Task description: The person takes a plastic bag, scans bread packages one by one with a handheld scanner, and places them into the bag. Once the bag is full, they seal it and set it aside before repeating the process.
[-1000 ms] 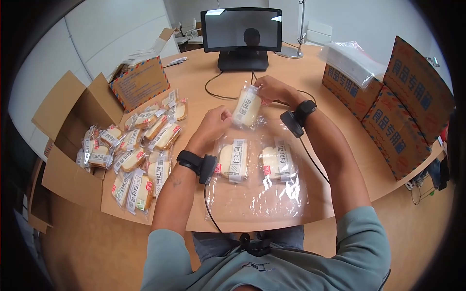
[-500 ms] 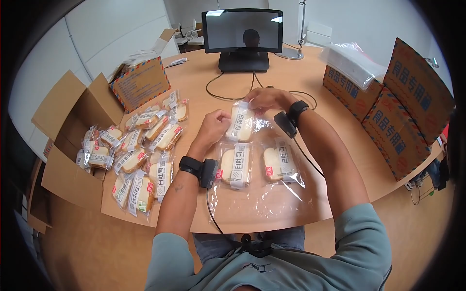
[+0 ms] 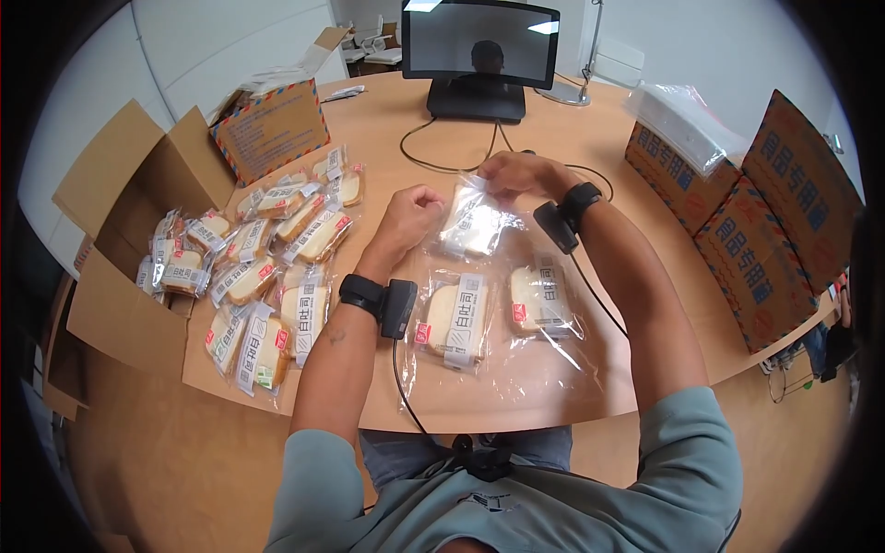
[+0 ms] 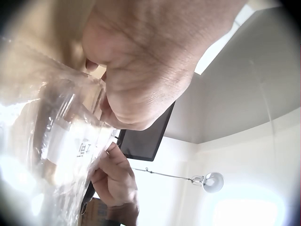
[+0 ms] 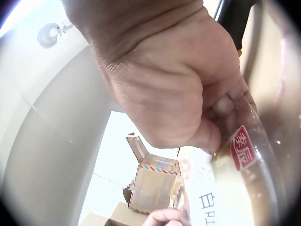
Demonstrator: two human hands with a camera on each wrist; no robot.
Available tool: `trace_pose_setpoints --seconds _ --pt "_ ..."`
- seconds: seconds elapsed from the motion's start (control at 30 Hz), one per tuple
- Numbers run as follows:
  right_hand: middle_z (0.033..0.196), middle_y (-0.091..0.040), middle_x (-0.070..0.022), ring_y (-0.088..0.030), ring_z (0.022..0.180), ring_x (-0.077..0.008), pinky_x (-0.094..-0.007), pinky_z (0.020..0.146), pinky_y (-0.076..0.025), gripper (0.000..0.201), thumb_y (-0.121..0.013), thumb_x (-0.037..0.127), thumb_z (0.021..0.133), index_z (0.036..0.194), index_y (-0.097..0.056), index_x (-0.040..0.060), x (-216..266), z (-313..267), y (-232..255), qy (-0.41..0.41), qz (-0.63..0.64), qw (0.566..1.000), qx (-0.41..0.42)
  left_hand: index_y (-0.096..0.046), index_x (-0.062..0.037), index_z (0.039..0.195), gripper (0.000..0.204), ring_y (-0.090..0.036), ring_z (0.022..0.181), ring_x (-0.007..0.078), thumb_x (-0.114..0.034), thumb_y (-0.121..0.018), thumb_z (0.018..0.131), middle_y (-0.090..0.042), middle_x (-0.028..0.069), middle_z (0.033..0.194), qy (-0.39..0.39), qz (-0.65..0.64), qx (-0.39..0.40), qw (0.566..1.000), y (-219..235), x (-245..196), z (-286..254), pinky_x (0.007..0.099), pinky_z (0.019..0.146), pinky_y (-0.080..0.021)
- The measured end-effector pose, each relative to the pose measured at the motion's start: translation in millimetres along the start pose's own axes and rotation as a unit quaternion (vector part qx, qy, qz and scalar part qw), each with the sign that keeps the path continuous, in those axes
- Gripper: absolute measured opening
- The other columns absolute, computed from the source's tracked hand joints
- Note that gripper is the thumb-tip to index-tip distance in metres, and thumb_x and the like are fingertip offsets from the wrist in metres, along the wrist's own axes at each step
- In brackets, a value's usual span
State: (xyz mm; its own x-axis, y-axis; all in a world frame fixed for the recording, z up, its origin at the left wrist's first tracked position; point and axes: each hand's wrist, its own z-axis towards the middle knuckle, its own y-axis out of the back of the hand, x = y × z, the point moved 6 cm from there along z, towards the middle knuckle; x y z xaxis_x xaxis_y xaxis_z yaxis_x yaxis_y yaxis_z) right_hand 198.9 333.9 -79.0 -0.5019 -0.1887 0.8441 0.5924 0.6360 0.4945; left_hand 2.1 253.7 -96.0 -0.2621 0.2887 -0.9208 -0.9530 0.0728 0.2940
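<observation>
In the head view my right hand point(image 3: 518, 177) grips the far end of a wrapped bread pack point(image 3: 470, 226), its fingers curled over the wrapper. A red label point(image 5: 243, 148) on this pack shows close to the fingers in the right wrist view. My left hand point(image 3: 406, 221) is just left of the pack and pinches the edge of a large clear plastic bag point(image 4: 44, 89), seen in the left wrist view. Nearer the body, two bread packs, one on the left point(image 3: 456, 318) and one on the right point(image 3: 542, 300), lie flat inside the bag. Glare covers part of the held pack.
A pile of wrapped bread packs point(image 3: 249, 276) spills from an open carton point(image 3: 120, 304) at the left. Behind it stands another carton point(image 3: 272, 129). Cartons at the right point(image 3: 751, 249) carry a stack of clear bags point(image 3: 687, 124). A monitor point(image 3: 479, 41) with cables stands at the back.
My right hand has brought the bread pack down and toward the body, to the far end of the bag. The left hand has stayed nearly in place. The head view has shifted slightly.
</observation>
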Motion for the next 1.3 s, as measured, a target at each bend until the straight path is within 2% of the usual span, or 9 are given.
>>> trace_pose_setpoints --seconds 0.17,0.5,0.6,0.67,0.77,0.97,1.07,1.13,1.3 --pt "0.086 -0.067 -0.0097 -0.066 0.072 -0.019 -0.032 0.068 -0.056 0.016 -0.057 0.004 0.083 0.095 -0.065 -0.0022 -13.3 14.2 -2.4 0.038 0.034 0.997 0.05 -0.069 0.0013 0.095 0.014 -0.059 0.077 0.0086 -0.009 -0.064 0.087 -0.067 0.0028 0.085 -0.003 0.018 -0.003 1.0 -1.6 -4.6 1.5 0.0243 0.07 -0.048" --pt "0.082 -0.062 -0.0011 -0.059 0.073 -0.0106 -0.0271 0.07 -0.051 0.022 -0.059 0.011 0.092 0.108 -0.067 -0.0011 8.3 15.6 -42.5 -0.008 -0.015 0.992 0.123 -0.069 0.0016 0.095 0.015 -0.06 0.077 0.0107 -0.01 -0.064 0.088 -0.068 0.0053 0.085 -0.02 0.03 0.002 0.999 -3.1 0.2 7.5 0.0269 0.071 -0.049" --pt "0.092 -0.068 -0.0073 -0.065 0.082 -0.0149 -0.0293 0.076 -0.053 0.028 -0.057 0.017 0.096 0.114 -0.066 -0.0018 8.1 20.0 -40.6 0.016 -0.046 0.99 0.136 -0.067 0.001 0.096 0.013 -0.059 0.078 0.01 -0.009 -0.064 0.089 -0.066 0.0038 0.086 -0.026 0.046 0.004 0.999 -4.5 -0.1 9.1 0.0266 0.07 -0.048" --pt "0.104 -0.071 -0.0129 -0.067 0.092 -0.0194 -0.0317 0.084 -0.054 0.036 -0.054 0.025 0.101 0.122 -0.063 -0.0023 19.4 9.2 -32.9 -0.032 0.017 0.998 0.048 -0.067 0.0011 0.096 0.013 -0.059 0.077 0.0103 -0.009 -0.064 0.09 -0.067 0.0043 0.086 -0.028 0.049 -0.001 0.998 -3.1 1.3 9.7 0.0267 0.07 -0.048" --pt "0.112 -0.071 -0.0159 -0.067 0.1 -0.0213 -0.0333 0.091 -0.052 0.044 -0.053 0.031 0.102 0.128 -0.06 -0.0025 22.3 5.7 -34.7 -0.084 0.02 0.994 0.065 -0.067 0.0013 0.096 0.013 -0.059 0.078 0.0113 -0.009 -0.064 0.089 -0.067 0.0053 0.087 -0.05 0.069 -0.006 0.996 -2.9 4.3 10.6 0.0271 0.071 -0.048" --pt "0.109 -0.07 -0.0126 -0.066 0.101 -0.021 -0.0325 0.092 -0.052 0.042 -0.06 0.027 0.097 0.126 -0.061 -0.0025 21.6 13.4 -41.0 0.044 -0.066 0.992 0.095 -0.069 0.0015 0.098 0.015 -0.061 0.081 0.0128 -0.008 -0.063 0.088 -0.069 0.0068 0.088 -0.024 0.082 -0.003 0.996 -4.2 11.6 11.5 0.0296 0.072 -0.05" --pt "0.103 -0.071 -0.0104 -0.066 0.098 -0.0197 -0.0309 0.09 -0.052 0.039 -0.064 0.019 0.09 0.123 -0.063 -0.0023 23.3 12.6 -36.1 0.057 -0.092 0.993 0.041 -0.069 0.0027 0.101 0.018 -0.064 0.082 0.0161 -0.008 -0.063 0.087 -0.07 0.0106 0.089 -0.034 0.133 -0.027 0.99 -2.1 15.3 11.5 0.0309 0.075 -0.052" --pt "0.101 -0.072 -0.0107 -0.066 0.097 -0.0193 -0.0303 0.088 -0.052 0.04 -0.064 0.016 0.088 0.123 -0.063 -0.0022 27.9 10.7 -36.0 0.066 -0.162 0.984 0.025 -0.068 0.0041 0.104 0.023 -0.067 0.083 0.0207 -0.009 -0.064 0.085 -0.071 0.0152 0.092 -0.122 0.224 -0.048 0.966 -2.4 17.2 13.9 0.0323 0.077 -0.053" --pt "0.096 -0.073 -0.012 -0.067 0.094 -0.0186 -0.0299 0.082 -0.052 0.041 -0.061 0.008 0.083 0.123 -0.063 -0.0015 32.9 4.5 -43.8 0.056 -0.267 0.962 -0.008 -0.068 0.0043 0.105 0.025 -0.068 0.085 0.0255 -0.01 -0.064 0.085 -0.071 0.0176 0.094 -0.104 0.216 -0.039 0.97 -5.7 21.2 15.7 0.0341 0.079 -0.053"
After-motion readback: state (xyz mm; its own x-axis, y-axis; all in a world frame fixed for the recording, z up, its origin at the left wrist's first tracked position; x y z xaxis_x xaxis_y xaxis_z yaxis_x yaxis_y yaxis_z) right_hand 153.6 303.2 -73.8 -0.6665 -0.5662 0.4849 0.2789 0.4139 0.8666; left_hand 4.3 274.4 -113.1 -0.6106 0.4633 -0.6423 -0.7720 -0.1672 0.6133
